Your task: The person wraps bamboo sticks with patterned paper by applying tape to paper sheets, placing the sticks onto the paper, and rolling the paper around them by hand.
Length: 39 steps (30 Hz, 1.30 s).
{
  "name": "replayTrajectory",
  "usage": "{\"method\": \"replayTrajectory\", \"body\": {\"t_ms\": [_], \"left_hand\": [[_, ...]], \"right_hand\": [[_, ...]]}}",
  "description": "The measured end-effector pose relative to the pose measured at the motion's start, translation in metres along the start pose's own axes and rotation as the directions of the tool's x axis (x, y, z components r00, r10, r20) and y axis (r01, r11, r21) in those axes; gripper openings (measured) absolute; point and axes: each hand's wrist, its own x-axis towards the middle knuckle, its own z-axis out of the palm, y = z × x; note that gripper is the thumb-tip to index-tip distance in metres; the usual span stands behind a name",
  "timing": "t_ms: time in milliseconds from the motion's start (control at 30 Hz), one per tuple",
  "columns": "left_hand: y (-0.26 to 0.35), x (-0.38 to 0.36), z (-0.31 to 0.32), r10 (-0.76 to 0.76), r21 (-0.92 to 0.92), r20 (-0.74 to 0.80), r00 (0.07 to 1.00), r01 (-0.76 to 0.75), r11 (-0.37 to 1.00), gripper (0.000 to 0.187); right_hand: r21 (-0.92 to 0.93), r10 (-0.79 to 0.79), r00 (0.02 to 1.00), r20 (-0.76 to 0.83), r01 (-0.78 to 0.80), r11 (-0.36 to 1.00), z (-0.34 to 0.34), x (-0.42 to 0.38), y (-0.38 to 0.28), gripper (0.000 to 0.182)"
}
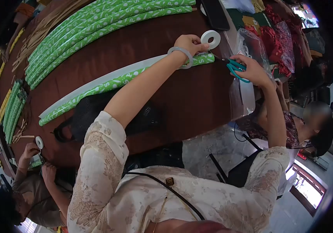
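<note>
My left hand [189, 42] holds a white roll of tape [210, 39] above the end of a long green dotted wrapped stick [112, 83] lying on the brown table [182, 101]. A pale bangle [182, 56] circles that wrist. My right hand [254, 70] grips teal-handled scissors [235, 68], their tip pointing toward the stick's end beside the tape roll. A white strip lies alongside the stick.
Several finished green sticks [96, 23] are stacked at the table's far side, more at the left edge [13, 108]. A black bag [92, 112] lies near me. One person sits at right [314, 124]; another at lower left holds a tape roll [39, 142]. Red fabric [275, 39] piles at right.
</note>
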Motion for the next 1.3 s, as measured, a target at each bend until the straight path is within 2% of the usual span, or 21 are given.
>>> {"method": "replayTrajectory", "body": {"t_ms": [100,167,233,400,467,567,667,767,867,1000,1167,1300], "left_hand": [[-0.002,0.002,0.000,0.005,0.003,-0.021,1.000,-0.005,1.000,0.028],[-0.006,0.004,0.001,0.014,-0.003,-0.038,0.999,-0.014,1.000,0.029],[-0.003,0.002,0.001,-0.062,-0.084,-0.039,0.997,0.059,0.995,0.030],[0.000,0.003,0.002,-0.081,-0.037,-0.046,0.996,0.079,0.996,0.032],[-0.006,0.007,0.003,-0.089,-0.049,-0.062,0.994,0.086,0.995,0.031],[-0.007,0.009,0.003,-0.112,-0.086,-0.051,0.992,0.107,0.991,0.032],[-0.008,0.011,0.004,-0.098,-0.047,-0.071,0.993,0.094,0.994,0.032],[-0.006,0.011,0.004,-0.091,0.020,-0.069,0.993,0.092,0.996,0.032],[-0.007,0.010,0.003,-0.094,-0.043,-0.066,0.993,0.091,0.995,0.032],[-0.003,0.008,0.003,-0.103,0.001,-0.068,0.992,0.103,0.995,0.032],[-0.001,0.006,0.003,-0.102,0.029,-0.100,0.990,0.106,0.994,0.034],[-0.002,0.006,0.004,-0.110,0.039,-0.099,0.989,0.114,0.993,0.034]], "right_hand": [[0.072,-0.036,0.999,-0.038,0.039,0.997,0.005,0.003,0.008,0.040],[0.022,-0.028,0.998,-0.059,0.029,0.999,0.006,0.003,0.005,0.040],[0.024,-0.010,0.998,-0.054,0.011,1.000,0.006,0.002,0.000,0.040],[-0.007,0.061,0.997,-0.054,-0.062,0.998,0.011,0.001,-0.004,0.041],[-0.007,-0.023,0.990,-0.140,0.022,1.000,0.017,0.000,0.002,0.040],[0.026,0.041,0.996,-0.074,-0.040,0.999,0.019,-0.003,-0.008,0.041],[0.098,0.070,0.996,-0.047,-0.065,0.993,0.022,-0.003,-0.004,0.040],[0.024,0.023,0.997,-0.079,-0.021,0.999,0.022,-0.004,-0.002,0.040],[0.112,0.074,0.997,-0.033,-0.070,0.991,0.022,-0.003,-0.010,0.040],[0.106,0.078,0.996,-0.036,-0.074,0.992,0.023,-0.001,-0.010,0.042],[-0.001,0.086,0.995,-0.052,-0.086,0.996,0.027,-0.001,-0.012,0.041],[0.054,0.069,0.995,-0.072,-0.066,0.996,0.032,-0.002,-0.005,0.040]]}}
